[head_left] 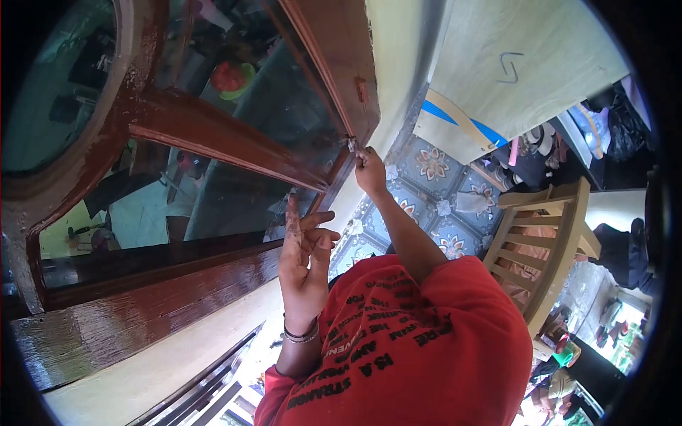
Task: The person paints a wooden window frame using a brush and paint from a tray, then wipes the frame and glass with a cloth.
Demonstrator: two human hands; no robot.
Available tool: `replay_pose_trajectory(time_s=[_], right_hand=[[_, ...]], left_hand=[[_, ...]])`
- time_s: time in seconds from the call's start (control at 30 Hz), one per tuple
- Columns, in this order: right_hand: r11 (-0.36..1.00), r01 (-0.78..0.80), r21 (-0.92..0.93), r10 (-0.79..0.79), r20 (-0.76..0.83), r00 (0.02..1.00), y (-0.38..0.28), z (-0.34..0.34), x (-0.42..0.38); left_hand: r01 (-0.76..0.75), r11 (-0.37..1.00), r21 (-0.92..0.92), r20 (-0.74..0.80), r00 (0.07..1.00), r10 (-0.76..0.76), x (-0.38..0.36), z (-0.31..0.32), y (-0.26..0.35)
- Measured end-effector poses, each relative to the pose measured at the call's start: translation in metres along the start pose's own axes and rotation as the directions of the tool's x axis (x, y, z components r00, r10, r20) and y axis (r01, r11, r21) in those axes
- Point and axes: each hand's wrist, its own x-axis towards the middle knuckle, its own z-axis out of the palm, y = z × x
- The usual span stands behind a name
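Note:
My right hand (370, 172) is closed at the edge of a glossy brown wooden window frame (231, 147). Its fingers meet a small greyish thing (351, 144) against the wood, too small to name. Lower down, my left hand (305, 259) is raised in front of the frame's lower rail. Its index finger is stretched out, the other fingers are partly bent and apart, and nothing shows in them. Dark stains mark its fingers, and a bracelet (301, 334) circles the wrist. Dark glass panes (249, 195) fill the frame behind both hands.
Beside the frame runs a cream wall (394, 64). Patterned blue tiles (419, 206) lie beyond my right arm. A wooden slatted piece of furniture (540, 248) stands to the right, near shelves with shoes and bags. Another person (554, 390) is at the lower right.

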Motion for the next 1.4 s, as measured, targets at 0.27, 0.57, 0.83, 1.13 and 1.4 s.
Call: replay_pose_trajectory(time_s=[0.27,0.57,0.83,1.13,1.4], right_hand=[[0.97,0.027,-0.241,-0.016,0.048,0.999,-0.009,-0.008,0.008],[0.927,0.261,-0.27,-0.225,0.156,0.962,-0.005,-0.015,0.001],[0.907,0.341,-0.247,-0.272,0.274,0.923,-0.018,-0.009,-0.041],[0.971,0.165,0.176,-0.212,0.297,0.931,-0.01,0.004,-0.053],[0.869,-0.127,0.478,-0.09,0.406,0.909,-0.077,-0.018,-0.026]], left_hand=[[0.029,0.998,-0.057,-0.012,0.999,-0.03,-0.004,0.004,-0.001],[0.058,0.996,-0.072,-0.04,0.997,-0.061,-0.024,-0.018,-0.009],[0.171,0.985,-0.037,-0.182,0.968,-0.175,-0.05,-0.037,-0.023],[0.185,0.982,-0.036,-0.281,0.941,-0.188,-0.055,-0.037,-0.02],[0.168,0.985,-0.027,-0.298,0.94,-0.168,-0.049,-0.026,-0.013]])
